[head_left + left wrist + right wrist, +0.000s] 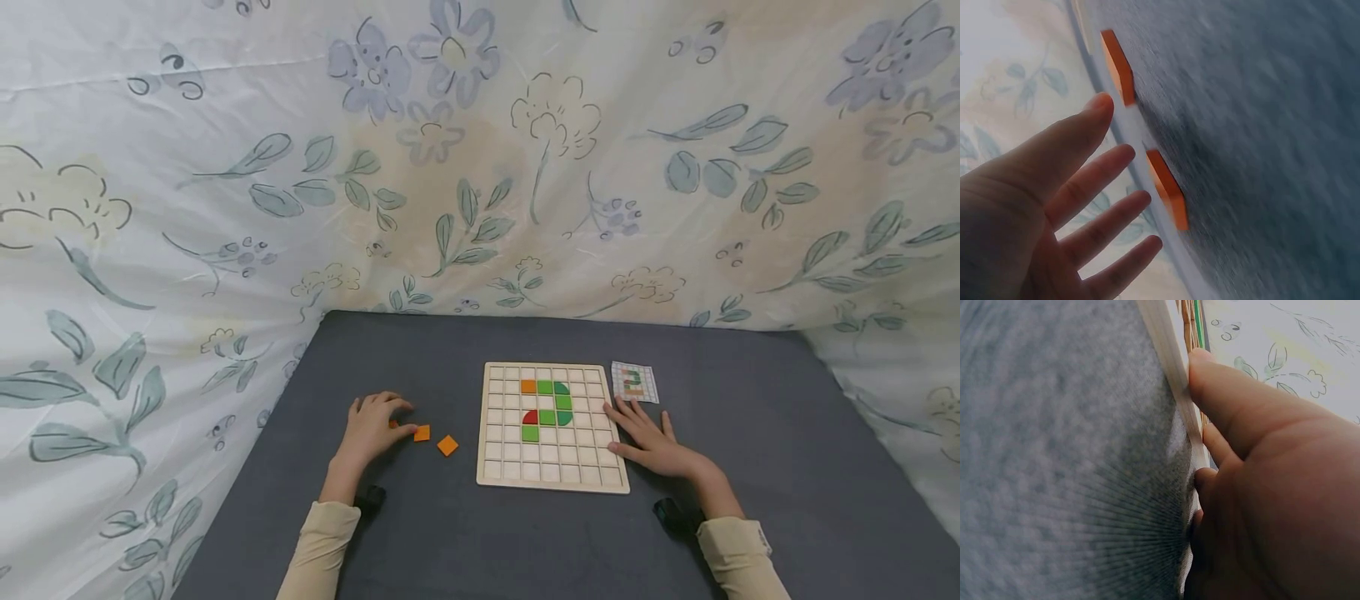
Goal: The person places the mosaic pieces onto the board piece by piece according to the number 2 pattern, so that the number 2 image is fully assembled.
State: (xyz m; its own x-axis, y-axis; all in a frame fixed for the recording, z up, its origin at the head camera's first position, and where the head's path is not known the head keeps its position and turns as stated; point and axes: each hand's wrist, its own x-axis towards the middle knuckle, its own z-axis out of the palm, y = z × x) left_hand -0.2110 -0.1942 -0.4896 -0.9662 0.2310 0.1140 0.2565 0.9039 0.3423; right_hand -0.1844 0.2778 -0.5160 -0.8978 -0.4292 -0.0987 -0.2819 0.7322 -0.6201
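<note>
My left hand (pixel 370 429) hovers at the orange square tiles on the left, with thumb and fingers spread apart. In the left wrist view one orange tile (pixel 1169 190) lies just beyond the fingertips, and another orange tile (pixel 1117 67) is near the thumb tip; neither is gripped. A third orange tile (pixel 447 446) lies closer to the board. My right hand (pixel 660 442) rests its extended fingers on the right edge of the wooden grid board (pixel 510 475). On the board sit several green pieces (pixel 547 417), one orange tile (pixel 528 387) and a red rounded piece (pixel 531 416).
A small pattern card (pixel 635 382) lies beyond the right hand, beside the board's top right corner. The dark grey cloth (pixel 420 533) covers the table. A floral curtain (pixel 480 250) hangs behind and along both sides.
</note>
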